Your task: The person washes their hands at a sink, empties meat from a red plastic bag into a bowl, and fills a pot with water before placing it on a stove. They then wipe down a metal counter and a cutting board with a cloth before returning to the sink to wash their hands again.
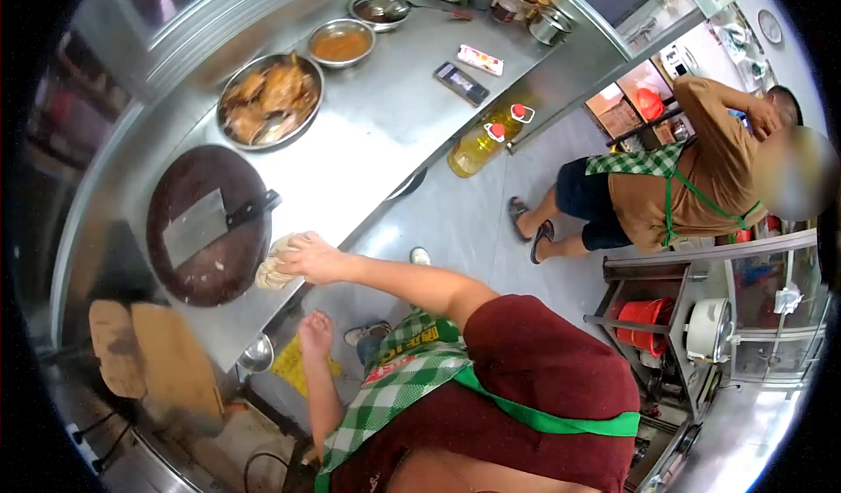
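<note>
My right hand (315,258) is closed on a crumpled beige cloth (274,267) at the front edge of the steel counter (350,134), close beside a round dark chopping block (193,287). Flat on the block lies a cleaver (197,228), its black handle pointing toward the counter's front. My left hand (316,334) hangs in front of the counter with its fingers curled in, and nothing shows in it. Behind the block, a metal bowl (318,116) holds browned pieces of cooked poultry (272,99).
A bowl of orange sauce (342,46), another bowl (378,10) with a ladle, and a phone (460,83) stand along the counter. Oil jugs (477,150) sit on the floor. Wooden boards (175,357) lean nearby. A person in a brown shirt (648,197) stands right.
</note>
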`<state>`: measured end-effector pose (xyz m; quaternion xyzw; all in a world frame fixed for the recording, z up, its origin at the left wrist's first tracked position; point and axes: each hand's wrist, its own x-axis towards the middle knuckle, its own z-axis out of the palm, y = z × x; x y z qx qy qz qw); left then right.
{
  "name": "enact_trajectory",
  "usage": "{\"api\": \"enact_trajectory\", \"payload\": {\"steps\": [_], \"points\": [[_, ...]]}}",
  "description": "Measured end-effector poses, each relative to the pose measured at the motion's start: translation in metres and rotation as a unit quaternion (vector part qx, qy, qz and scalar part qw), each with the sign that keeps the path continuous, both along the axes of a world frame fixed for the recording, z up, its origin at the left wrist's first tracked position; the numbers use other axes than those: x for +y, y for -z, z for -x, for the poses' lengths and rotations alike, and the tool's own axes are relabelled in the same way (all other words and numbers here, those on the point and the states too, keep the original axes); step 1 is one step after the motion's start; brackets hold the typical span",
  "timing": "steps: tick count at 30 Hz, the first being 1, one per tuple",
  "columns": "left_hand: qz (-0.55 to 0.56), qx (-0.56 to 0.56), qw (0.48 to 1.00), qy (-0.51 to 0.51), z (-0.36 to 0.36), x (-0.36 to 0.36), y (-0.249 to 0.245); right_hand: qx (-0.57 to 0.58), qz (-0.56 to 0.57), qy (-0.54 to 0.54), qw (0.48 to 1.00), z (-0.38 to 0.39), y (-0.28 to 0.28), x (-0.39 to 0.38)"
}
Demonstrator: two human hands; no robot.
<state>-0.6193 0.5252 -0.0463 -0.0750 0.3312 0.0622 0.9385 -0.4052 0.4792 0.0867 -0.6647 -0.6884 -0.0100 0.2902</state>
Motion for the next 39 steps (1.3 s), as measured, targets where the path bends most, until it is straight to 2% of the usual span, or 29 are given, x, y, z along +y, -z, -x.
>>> {"api": "enact_trajectory", "payload": {"steps": [4,7,8,9,10,11,12,14,15,16,17,18,19,20,21,22,25,26,27,28,30,31,32,34,35,36,37,38,39], "points": [[-0.055,0.063,0.996,-0.02,-0.045,-0.016,0.008,0.083,0.031,0.054,0.995,-0.069,0.002,-0.053],[-0.053,0.085,0.994,-0.032,-0.09,-0.04,0.003,0.215,0.045,0.075,0.973,-0.177,-0.018,-0.092],[-0.05,0.08,0.995,-0.026,-0.1,-0.053,0.004,0.292,0.045,0.04,0.954,-0.221,-0.027,-0.101],[-0.049,0.071,0.996,-0.019,-0.121,-0.062,0.006,0.253,0.033,0.095,0.962,-0.259,-0.032,-0.108],[-0.048,0.059,0.997,-0.011,-0.145,-0.07,0.005,0.279,0.047,0.097,0.954,-0.299,-0.036,-0.111],[-0.031,0.094,0.995,-0.01,-0.165,-0.078,0.0,0.334,0.082,0.139,0.929,-0.331,-0.033,-0.111],[-0.039,0.093,0.995,-0.004,-0.184,-0.087,-0.007,0.256,0.032,0.21,0.943,-0.352,-0.018,-0.109],[-0.059,0.087,0.994,0.01,-0.221,-0.098,-0.025,0.207,0.069,0.32,0.922,-0.34,-0.007,-0.105],[-0.059,0.13,0.99,-0.007,-0.236,-0.101,-0.035,0.176,0.059,0.306,0.934,-0.317,0.014,-0.095],[-0.073,0.122,0.99,-0.005,-0.242,-0.1,-0.034,0.144,0.051,0.291,0.945,-0.28,0.038,-0.087],[-0.085,0.117,0.989,-0.003,-0.239,-0.1,-0.032,0.163,-0.025,0.246,0.955,-0.227,0.045,-0.09],[-0.097,0.109,0.989,-0.001,-0.239,-0.101,-0.031,0.246,0.043,0.22,0.943,-0.18,0.044,-0.093],[-0.228,0.151,0.962,0.006,-0.249,-0.116,-0.062,0.321,0.113,0.205,0.918,-0.133,0.043,-0.096],[-0.219,0.166,0.961,0.028,-0.255,-0.115,-0.063,0.373,0.295,0.172,0.863,-0.119,0.003,-0.097],[-0.21,0.181,0.959,0.053,-0.252,-0.115,-0.062,0.362,0.204,0.06,0.908,-0.103,0.023,-0.108],[-0.197,0.197,0.957,0.079,-0.241,-0.118,-0.058,0.34,0.112,-0.052,0.932,-0.093,0.046,-0.119],[-0.151,0.237,0.948,0.151,-0.198,-0.122,-0.032,0.525,0.139,-0.065,0.837,-0.141,0.011,-0.142],[-0.11,0.111,0.971,0.182,-0.189,-0.114,-0.019,0.563,0.131,-0.065,0.814,-0.16,0.015,-0.142],[-0.074,-0.017,0.973,0.218,-0.179,-0.105,-0.007,0.482,0.096,-0.062,0.869,-0.19,0.008,-0.145],[-0.068,0.041,0.978,0.192,-0.186,-0.107,-0.011,0.516,0.122,-0.022,0.848,-0.219,-0.013,-0.15],[-0.054,0.164,0.975,0.141,-0.209,-0.11,-0.034,0.443,0.106,0.073,0.887,-0.27,-0.038,-0.149],[-0.061,0.142,0.977,0.147,-0.212,-0.105,-0.035,0.345,0.046,0.153,0.925,-0.282,-0.052,-0.151],[-0.071,0.153,0.974,0.148,-0.214,-0.103,-0.035,0.265,0.01,0.232,0.936,-0.283,-0.042,-0.144],[-0.093,0.177,0.968,0.149,-0.22,-0.095,-0.032,0.234,0.087,0.287,0.925,-0.241,-0.004,-0.137],[-0.066,0.153,0.976,0.139,-0.219,-0.092,-0.031,0.183,0.059,0.22,0.956,-0.214,0.037,-0.131],[-0.1,0.18,0.967,0.15,-0.22,-0.094,-0.033,0.235,0.147,0.184,0.943,-0.189,0.016,-0.142],[-0.13,0.211,0.955,0.162,-0.215,-0.101,-0.043,0.313,0.102,0.14,0.934,-0.16,0.037,-0.151],[-0.163,0.238,0.942,0.171,-0.214,-0.106,-0.048,0.349,0.123,0.074,0.926,-0.156,0.035,-0.167],[-0.195,0.283,0.909,0.237,-0.193,-0.102,-0.029,0.422,0.293,0.012,0.858,-0.167,0.045,-0.177]]}}
